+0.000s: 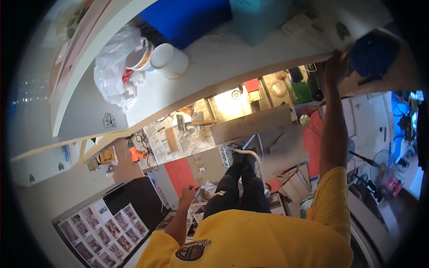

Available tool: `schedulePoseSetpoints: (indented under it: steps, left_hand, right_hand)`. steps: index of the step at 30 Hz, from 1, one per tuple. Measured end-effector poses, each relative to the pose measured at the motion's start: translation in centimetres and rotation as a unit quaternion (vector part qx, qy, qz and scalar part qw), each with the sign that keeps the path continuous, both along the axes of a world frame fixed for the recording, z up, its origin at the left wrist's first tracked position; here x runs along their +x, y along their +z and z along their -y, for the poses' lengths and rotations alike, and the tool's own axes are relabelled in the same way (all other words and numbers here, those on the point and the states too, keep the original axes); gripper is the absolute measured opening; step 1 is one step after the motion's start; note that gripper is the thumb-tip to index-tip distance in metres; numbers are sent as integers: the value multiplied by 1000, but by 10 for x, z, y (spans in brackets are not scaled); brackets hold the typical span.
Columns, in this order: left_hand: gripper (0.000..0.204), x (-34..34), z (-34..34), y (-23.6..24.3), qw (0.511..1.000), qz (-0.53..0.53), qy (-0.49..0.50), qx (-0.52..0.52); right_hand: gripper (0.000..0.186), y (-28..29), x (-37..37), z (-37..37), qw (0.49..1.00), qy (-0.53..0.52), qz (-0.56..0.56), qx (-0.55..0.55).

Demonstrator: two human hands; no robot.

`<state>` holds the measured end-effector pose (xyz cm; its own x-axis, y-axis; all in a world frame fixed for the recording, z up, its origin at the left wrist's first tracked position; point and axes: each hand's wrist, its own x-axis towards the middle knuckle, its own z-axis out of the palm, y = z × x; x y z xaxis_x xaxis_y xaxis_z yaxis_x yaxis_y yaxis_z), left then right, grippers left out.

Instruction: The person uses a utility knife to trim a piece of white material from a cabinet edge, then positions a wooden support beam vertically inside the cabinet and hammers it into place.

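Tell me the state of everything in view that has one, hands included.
Right hand, raised near the high shelf; grip unclear.
Left hand, fingers curled; whether it holds anything, unclear.
White plastic bag, crumpled.
Stepladder, set up underfoot.
Sink, brightly lit.
Orange tool, lying down; on or off, unclear.

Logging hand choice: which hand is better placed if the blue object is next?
Likely right: the right hand, arm extended, is beside the blue object; the left hand is farther away.
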<state>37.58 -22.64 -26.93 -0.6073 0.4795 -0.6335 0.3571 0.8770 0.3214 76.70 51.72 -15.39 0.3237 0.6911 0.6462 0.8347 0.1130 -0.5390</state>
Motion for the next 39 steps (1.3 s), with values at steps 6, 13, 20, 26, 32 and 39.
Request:
schedulePoseSetpoints:
  steps: [6, 13, 20, 26, 32, 39]
  left_hand:
    - [26, 10, -117, 85, 963, -152, -153, 164]
    - [64, -74, -316, 193, 839, -393, -218, 308]
    - [68, -131, -306, 173, 810, -420, -315, 262]
    - [73, -130, -293, 175, 815, -436, -291, 247]
    - [80, -136, -281, 173, 814, -449, -273, 245]
    - [81, -129, -282, 159, 834, -447, -187, 264]
  right_hand:
    - [37, -23, -4, 66, 986, 92, -117, -74]
    - [34, -217, -24, 388, 747, 148, -364, -536]
    - [36, -185, -38, 596, 723, 242, -66, -644]
    - [35, -198, 22, 562, 737, 167, -71, -651]
    - [30, -184, 74, 501, 788, 135, -149, -582]
    - [37, -189, 75, 492, 791, 167, -16, -588]
